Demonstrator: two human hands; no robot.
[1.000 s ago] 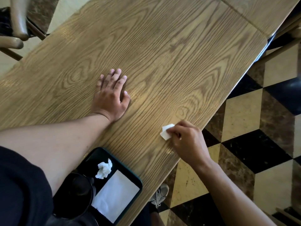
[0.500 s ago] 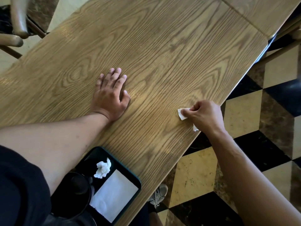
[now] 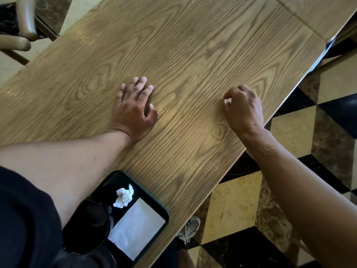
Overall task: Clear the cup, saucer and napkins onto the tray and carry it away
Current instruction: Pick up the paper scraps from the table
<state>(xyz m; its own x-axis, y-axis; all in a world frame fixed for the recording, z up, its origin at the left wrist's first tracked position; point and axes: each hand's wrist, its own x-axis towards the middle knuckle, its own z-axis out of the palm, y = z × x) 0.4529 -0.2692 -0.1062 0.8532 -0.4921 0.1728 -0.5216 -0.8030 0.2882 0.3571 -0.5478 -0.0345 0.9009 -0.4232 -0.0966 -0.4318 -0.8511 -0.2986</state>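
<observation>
A small white napkin (image 3: 227,101) shows only at the far-left edge of the right hand (image 3: 243,110), whose grip is closed around it above the counter (image 3: 193,55). The left hand (image 3: 135,111) lies flat and spread on the counter, further left.

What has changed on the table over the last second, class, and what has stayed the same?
The right hand, its grip shut on a white napkin scrap, swept it along the table, away from the tray. The left hand stayed flat; the tray's crumpled napkin and flat napkin are unmoved.
</observation>
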